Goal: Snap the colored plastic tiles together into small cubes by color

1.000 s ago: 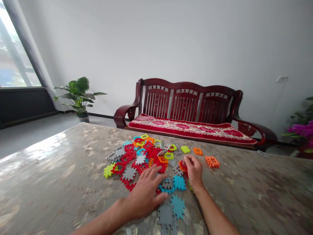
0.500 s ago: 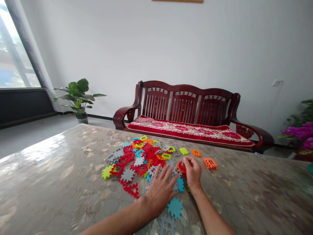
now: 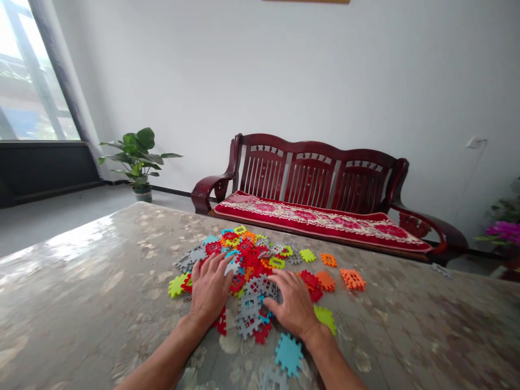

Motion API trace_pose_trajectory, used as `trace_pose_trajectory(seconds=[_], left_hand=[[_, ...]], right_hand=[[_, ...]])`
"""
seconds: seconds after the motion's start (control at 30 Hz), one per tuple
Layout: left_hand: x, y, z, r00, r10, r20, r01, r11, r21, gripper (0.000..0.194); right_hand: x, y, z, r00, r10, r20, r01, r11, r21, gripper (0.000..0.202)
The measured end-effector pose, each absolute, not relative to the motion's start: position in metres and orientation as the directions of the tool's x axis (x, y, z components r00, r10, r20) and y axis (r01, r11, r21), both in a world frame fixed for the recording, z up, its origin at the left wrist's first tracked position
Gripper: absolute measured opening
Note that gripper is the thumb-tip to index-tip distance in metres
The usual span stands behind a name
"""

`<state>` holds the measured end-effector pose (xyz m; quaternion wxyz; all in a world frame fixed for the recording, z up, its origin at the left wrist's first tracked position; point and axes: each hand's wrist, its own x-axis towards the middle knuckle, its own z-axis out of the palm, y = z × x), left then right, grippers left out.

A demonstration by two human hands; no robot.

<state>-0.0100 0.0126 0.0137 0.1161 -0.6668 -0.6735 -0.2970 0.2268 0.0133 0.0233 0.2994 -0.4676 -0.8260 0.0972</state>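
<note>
A heap of interlocking plastic tiles point(image 3: 248, 248) in red, grey, orange, lime and blue lies on the table. My left hand point(image 3: 211, 290) rests over the heap's left side, fingers spread. To its right my right hand point(image 3: 293, 303) is on the tiles too, thumb apart from the fingers, and I see nothing held in it. Between the hands are grey tiles point(image 3: 249, 310). A turquoise tile point(image 3: 289, 355) lies flat below my right hand, with a lime tile point(image 3: 325, 318) beside the wrist. Tiles under both palms are hidden.
Orange tiles point(image 3: 352, 279) and a lime tile point(image 3: 307, 255) lie to the right of the heap on the patterned table point(image 3: 117, 303). Behind the table stands a dark red wooden bench point(image 3: 311, 179). A potted plant point(image 3: 140, 157) is on the floor at left.
My left hand has moved left onto the heap. My right hand has moved left and opened from a pinch. Red and orange tiles now lie right of it. The view has shifted slightly.
</note>
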Motion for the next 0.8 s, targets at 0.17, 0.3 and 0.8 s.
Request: trace_pose_trajectory(seconds=[0.17,0.3,0.8], left_hand=[[-0.008,0.012,0.009,-0.046,0.862,0.505,0.957,-0.107,0.270,0.035],[-0.006,0.015,0.010,-0.060,0.881,0.469,0.954,-0.087,0.285,0.032],[-0.011,0.023,0.014,-0.091,0.903,0.420,0.941,-0.059,0.333,0.035]], right_hand=[[0.222,0.012,0.018,-0.441,0.852,0.282,0.744,0.522,-0.417,0.056],[0.226,0.014,0.017,-0.441,0.846,0.301,0.730,0.533,-0.428,0.051],[0.239,0.011,0.023,-0.414,0.852,0.321,0.569,0.517,-0.639,0.032]])
